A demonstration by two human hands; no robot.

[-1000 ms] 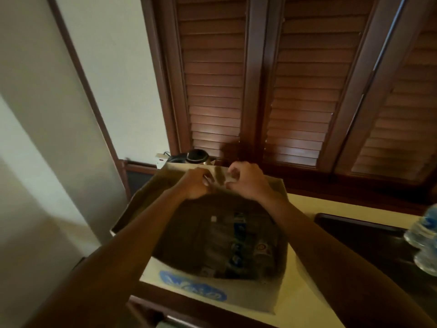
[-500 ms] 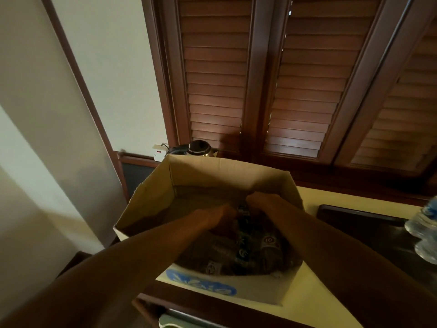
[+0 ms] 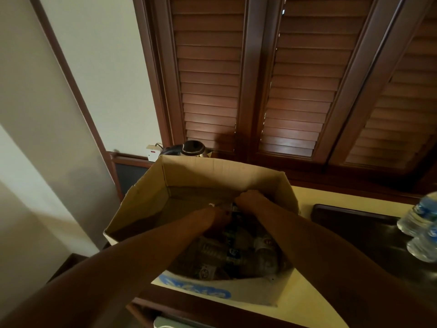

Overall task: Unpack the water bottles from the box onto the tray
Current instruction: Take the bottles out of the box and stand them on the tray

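An open cardboard box [image 3: 212, 169] with a blue logo stands on the pale yellow counter. Several clear water bottles [image 3: 234, 254] lie in its dim right half. Both my hands reach down inside the box. My left hand [image 3: 218, 217] has its fingers curled down among the bottle tops. My right hand [image 3: 250, 201] is bunched close beside it near the far wall. The shadow hides whether either hand grips a bottle. To the right lies a dark tray [image 3: 350, 223], with two water bottles [image 3: 418, 216] on it at the frame's right edge.
A black kettle [image 3: 192, 149] and a white wall plug [image 3: 151, 153] sit just behind the box. Brown louvered shutters [image 3: 295, 91] rise behind the counter [image 3: 309, 306]. A cream wall with a dark wooden trim is on the left.
My hands were up at the box's far flap, then dropped into the box onto the bottles. The far flap now stands upright. Since half a second ago the hands have barely shifted.
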